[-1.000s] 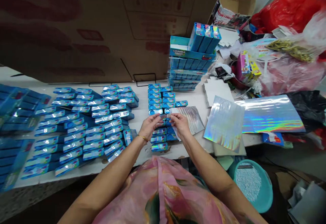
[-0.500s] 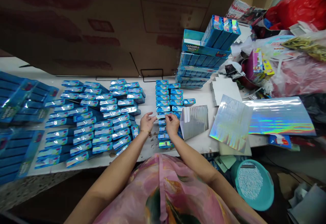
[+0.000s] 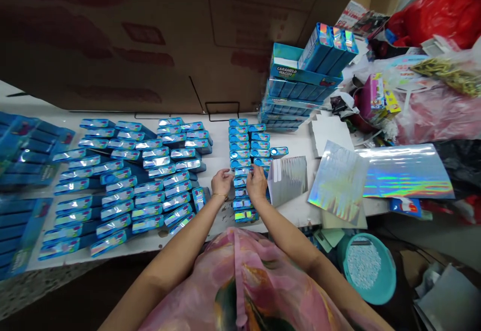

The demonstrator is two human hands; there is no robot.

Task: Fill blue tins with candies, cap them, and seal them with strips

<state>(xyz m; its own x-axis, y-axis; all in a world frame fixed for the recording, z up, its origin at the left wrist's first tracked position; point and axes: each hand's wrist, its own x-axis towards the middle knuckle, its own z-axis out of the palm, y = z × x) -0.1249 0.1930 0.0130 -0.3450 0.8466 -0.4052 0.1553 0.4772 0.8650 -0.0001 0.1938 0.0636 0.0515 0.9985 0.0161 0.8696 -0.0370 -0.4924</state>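
Observation:
My left hand (image 3: 221, 183) is at the left end of a blue slim box (image 3: 242, 172) in the middle column. Its thumb and index finger are slightly apart, with nothing visible between them. My right hand (image 3: 257, 185) is bent over the right end of the same box, fingertips pressed together at its top; what they hold, if anything, is hidden. A shiny strip seems to lie along that box's top. Right of my right hand lies a silvery sticker sheet (image 3: 291, 180) with white tabs at its left edge.
Many blue boxes (image 3: 150, 185) stand in rows on the left. Display trays marked "CARAMELO MACIZO" (image 3: 287, 71) are stacked at the back, before a large carton (image 3: 150, 35). Holographic sheets (image 3: 338, 180) overlap the table's right edge. Below stands a turquoise basin (image 3: 387, 291) with pale pieces.
A short strip held between both hands has come down to a box top. My left fingers have parted from it. The silvery sheet has left my right hand and lies beside it.

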